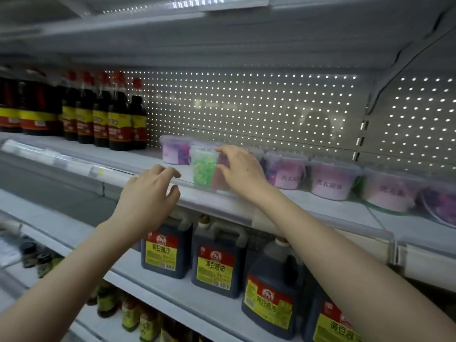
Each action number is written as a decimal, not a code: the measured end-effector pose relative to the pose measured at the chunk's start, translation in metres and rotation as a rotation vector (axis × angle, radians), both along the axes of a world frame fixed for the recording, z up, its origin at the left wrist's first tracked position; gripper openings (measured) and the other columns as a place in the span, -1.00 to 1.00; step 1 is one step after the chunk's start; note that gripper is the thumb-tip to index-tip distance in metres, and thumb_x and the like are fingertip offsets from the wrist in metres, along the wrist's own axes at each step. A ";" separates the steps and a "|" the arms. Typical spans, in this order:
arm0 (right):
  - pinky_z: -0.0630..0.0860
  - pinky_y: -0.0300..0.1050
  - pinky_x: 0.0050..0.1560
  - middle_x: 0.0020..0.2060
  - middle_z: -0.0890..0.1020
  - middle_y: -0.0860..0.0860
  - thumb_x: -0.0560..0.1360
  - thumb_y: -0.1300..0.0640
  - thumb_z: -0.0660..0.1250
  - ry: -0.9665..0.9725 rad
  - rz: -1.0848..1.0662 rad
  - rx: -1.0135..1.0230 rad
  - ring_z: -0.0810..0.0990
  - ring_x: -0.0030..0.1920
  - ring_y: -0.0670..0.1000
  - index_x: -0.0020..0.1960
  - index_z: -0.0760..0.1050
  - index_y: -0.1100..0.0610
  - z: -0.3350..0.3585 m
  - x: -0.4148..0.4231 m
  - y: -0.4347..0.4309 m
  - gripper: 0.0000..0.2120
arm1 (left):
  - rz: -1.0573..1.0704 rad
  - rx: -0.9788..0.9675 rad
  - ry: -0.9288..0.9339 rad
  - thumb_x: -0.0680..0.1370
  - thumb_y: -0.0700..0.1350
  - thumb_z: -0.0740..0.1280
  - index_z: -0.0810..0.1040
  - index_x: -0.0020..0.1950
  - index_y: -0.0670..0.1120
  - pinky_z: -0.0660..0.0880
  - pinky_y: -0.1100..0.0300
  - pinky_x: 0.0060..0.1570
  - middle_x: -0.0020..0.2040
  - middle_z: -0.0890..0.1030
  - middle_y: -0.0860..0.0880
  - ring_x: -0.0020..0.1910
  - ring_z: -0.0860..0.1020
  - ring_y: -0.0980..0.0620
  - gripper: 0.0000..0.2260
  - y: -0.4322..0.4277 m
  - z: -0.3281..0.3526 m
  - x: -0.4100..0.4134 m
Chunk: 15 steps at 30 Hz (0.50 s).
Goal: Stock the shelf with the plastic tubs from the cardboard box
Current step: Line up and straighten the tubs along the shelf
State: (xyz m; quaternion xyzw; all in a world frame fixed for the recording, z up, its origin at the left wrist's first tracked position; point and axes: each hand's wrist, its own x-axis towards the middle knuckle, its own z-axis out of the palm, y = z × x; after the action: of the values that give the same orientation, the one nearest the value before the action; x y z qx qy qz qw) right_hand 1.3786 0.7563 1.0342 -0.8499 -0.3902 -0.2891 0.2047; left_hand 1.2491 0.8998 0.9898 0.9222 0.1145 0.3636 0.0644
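Observation:
A clear plastic tub with green contents [203,167] stands upright near the front edge of the upper shelf [308,208]. My right hand [240,170] grips its right side, thumb and fingers around the lid and wall. My left hand [150,193] hovers just left of the tub at the shelf lip, fingers curled and apart, holding nothing. Several tubs with purple contents stand on the same shelf: one behind the green tub [174,149] and a row to the right [285,172] [332,180] [389,190]. The cardboard box is out of view.
Dark sauce bottles [118,119] fill the upper shelf's left end. Large soy sauce jugs [214,262] stand on the shelf below, small jars [108,302] lower still. A perforated back panel [246,107] closes the rear; another shelf hangs overhead.

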 end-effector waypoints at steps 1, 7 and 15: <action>0.30 -0.04 0.31 0.31 0.48 0.00 0.55 0.15 0.28 0.011 -0.012 0.007 0.41 0.32 0.05 0.37 0.38 0.08 -0.001 0.004 0.004 -0.61 | 0.000 0.003 -0.003 0.58 -0.05 0.17 0.45 0.29 -0.03 0.39 0.03 0.01 0.22 0.49 -0.06 0.12 0.48 -0.11 -0.70 0.003 -0.001 0.000; 0.36 -0.06 0.25 0.23 0.51 0.11 0.48 0.31 0.34 0.146 0.046 0.061 0.44 0.27 0.08 0.27 0.45 0.15 -0.001 0.021 0.003 -0.63 | -0.019 -0.007 -0.016 0.57 -0.05 0.18 0.46 0.27 -0.03 0.42 -0.01 0.05 0.22 0.50 -0.05 0.12 0.47 -0.11 -0.71 0.005 -0.004 -0.001; 0.41 0.09 0.21 0.06 0.59 0.13 0.48 0.31 0.34 -0.007 0.047 0.144 0.50 0.11 0.13 0.16 0.55 0.18 0.001 0.015 -0.027 -0.74 | -0.079 0.004 -0.025 0.58 -0.04 0.16 0.45 0.28 -0.02 0.36 0.02 0.06 0.23 0.49 -0.03 0.13 0.47 -0.08 -0.71 -0.019 -0.003 0.006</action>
State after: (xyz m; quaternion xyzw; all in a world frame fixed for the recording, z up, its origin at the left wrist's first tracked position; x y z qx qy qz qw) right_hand 1.3936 0.7290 1.0356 -0.8225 -0.3890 -0.3144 0.2707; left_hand 1.2556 0.8808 0.9866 0.9216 0.0764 0.3723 0.0784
